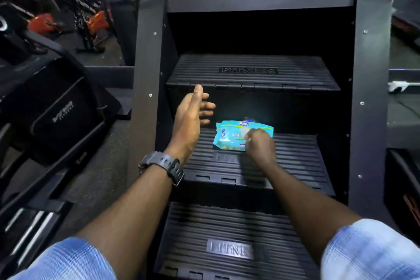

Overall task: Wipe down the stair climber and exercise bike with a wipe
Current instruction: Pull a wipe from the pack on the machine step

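A black stair climber [145, 57] fills the middle of the view, with three ribbed steps. A teal pack of wet wipes [229, 135] lies on the middle step [300, 159]. My right hand [260, 146] rests on the pack's right end with its fingers pinched at the top of the pack. My left hand [192, 116], with a black watch on its wrist, hovers just left of the pack, fingers apart and thumb up, holding nothing. I cannot see a loose wipe.
A black machine housing [61, 109] stands close on the left, with metal rails [29, 229] below it. Red and black exercise bikes [95, 22] stand at the back left. Another machine's edge [404, 179] is at the right.
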`<act>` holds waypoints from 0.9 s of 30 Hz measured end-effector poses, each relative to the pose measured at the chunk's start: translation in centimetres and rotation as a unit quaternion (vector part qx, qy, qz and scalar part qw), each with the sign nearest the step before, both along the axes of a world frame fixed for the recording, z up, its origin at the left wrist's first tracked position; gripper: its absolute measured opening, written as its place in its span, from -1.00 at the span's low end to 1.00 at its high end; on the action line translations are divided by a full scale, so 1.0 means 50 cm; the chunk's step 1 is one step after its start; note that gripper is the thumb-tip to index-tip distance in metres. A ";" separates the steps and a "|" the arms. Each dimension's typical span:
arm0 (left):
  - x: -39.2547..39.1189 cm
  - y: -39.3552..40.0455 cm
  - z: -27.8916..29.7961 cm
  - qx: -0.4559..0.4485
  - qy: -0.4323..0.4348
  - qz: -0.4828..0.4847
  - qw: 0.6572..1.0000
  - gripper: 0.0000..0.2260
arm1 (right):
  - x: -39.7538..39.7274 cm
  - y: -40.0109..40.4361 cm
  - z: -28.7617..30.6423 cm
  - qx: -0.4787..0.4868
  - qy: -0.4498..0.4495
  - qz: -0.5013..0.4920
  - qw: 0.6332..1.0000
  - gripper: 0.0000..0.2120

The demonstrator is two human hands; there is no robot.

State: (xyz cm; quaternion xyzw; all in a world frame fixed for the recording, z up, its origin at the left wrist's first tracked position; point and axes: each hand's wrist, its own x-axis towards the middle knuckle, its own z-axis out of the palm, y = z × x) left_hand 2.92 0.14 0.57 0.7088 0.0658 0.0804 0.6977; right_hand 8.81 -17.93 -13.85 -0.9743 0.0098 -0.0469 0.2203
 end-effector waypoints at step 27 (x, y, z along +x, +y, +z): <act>-0.665 0.332 0.556 0.073 -0.268 0.114 0.954 -0.53 | -0.642 0.329 0.879 0.396 -0.274 0.157 0.862 -0.81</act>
